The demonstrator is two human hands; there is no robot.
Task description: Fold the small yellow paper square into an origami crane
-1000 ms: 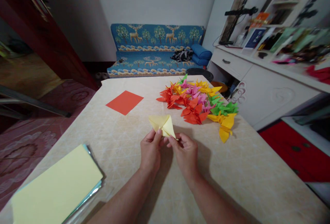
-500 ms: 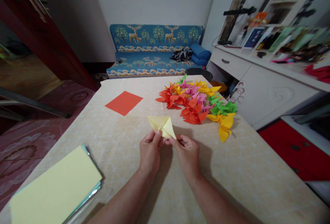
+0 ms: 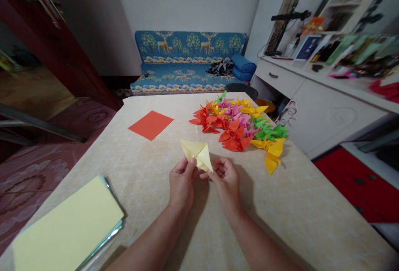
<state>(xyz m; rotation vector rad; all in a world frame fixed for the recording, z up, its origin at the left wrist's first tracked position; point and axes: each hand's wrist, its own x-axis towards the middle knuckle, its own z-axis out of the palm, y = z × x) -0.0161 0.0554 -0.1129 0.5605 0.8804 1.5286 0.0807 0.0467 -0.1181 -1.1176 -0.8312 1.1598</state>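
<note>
A partly folded piece of pale yellow origami paper [image 3: 197, 151] is held up over the middle of the table, its creased flaps facing me. My left hand [image 3: 183, 181] pinches its lower left edge, thumb in front. At the lower right corner, my right hand [image 3: 227, 181] grips the paper between thumb and fingers, the other fingers curled. The fingers behind the paper are partly hidden. Beyond the hands to the right lies a cluster of folded paper cranes in red [image 3: 234, 136], pink [image 3: 241, 119], green [image 3: 269, 129] and yellow [image 3: 272, 153].
A flat red paper square [image 3: 151, 125] lies on the patterned table [image 3: 146, 167] at the back left. Near the front left is a stack of pale yellow sheets [image 3: 70, 225] with blue-green ones beneath. A blue sofa [image 3: 187, 61] stands behind, a white cabinet [image 3: 336, 109] on the right.
The yellow paper has tilted slightly and its flaps have shifted a little. My right hand's fingers have lifted and curled, with the thumb still at the corner.
</note>
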